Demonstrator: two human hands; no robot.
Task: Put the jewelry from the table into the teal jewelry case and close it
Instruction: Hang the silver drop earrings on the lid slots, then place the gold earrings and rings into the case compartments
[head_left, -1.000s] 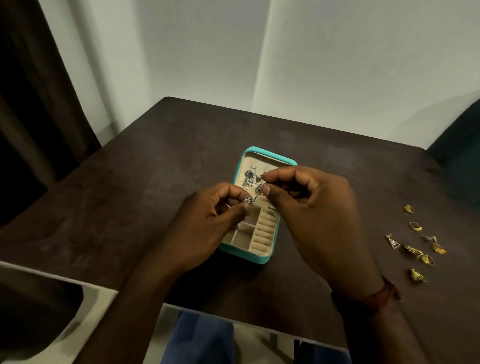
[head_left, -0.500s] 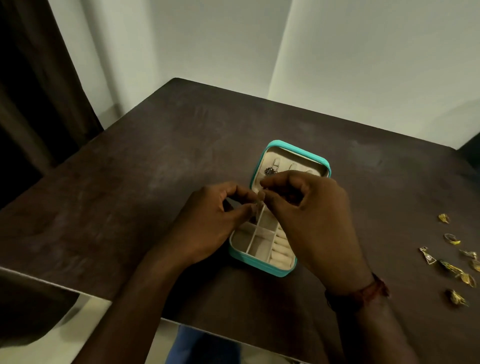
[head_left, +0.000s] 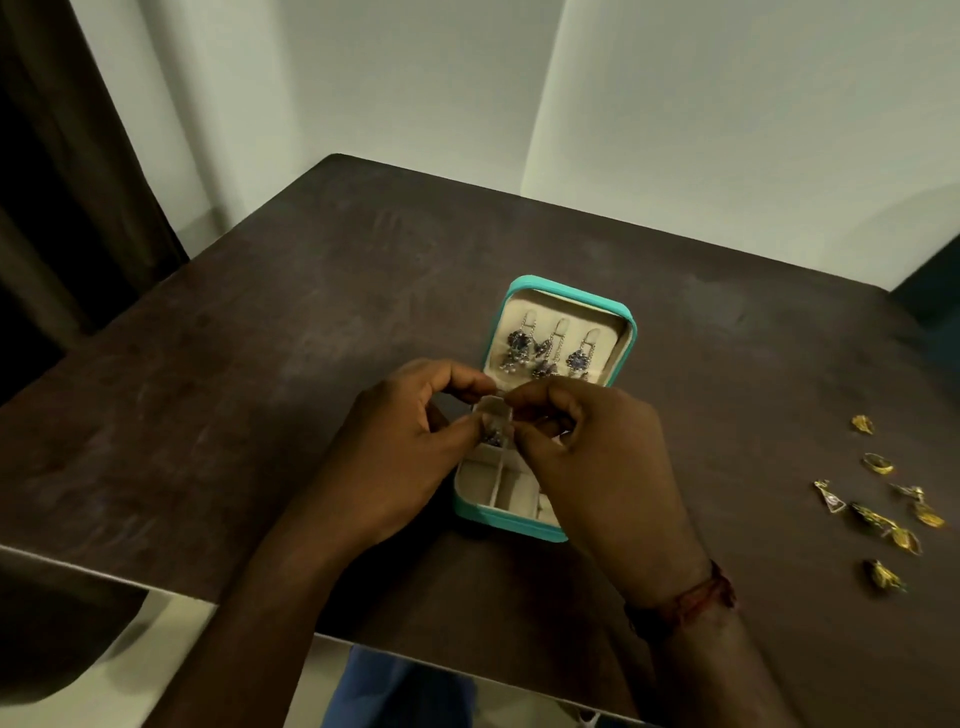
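While both meet over the open teal jewelry case (head_left: 629, 332), left hand (head_left: 395, 457) and right hand (head_left: 597, 467) pinch one silver earring (head_left: 492, 437) between curled fingertips, just above the tray's far end. Gold pieces (head_left: 883, 514) lie well right on the table (head_left: 260, 364), nearer the right hand.
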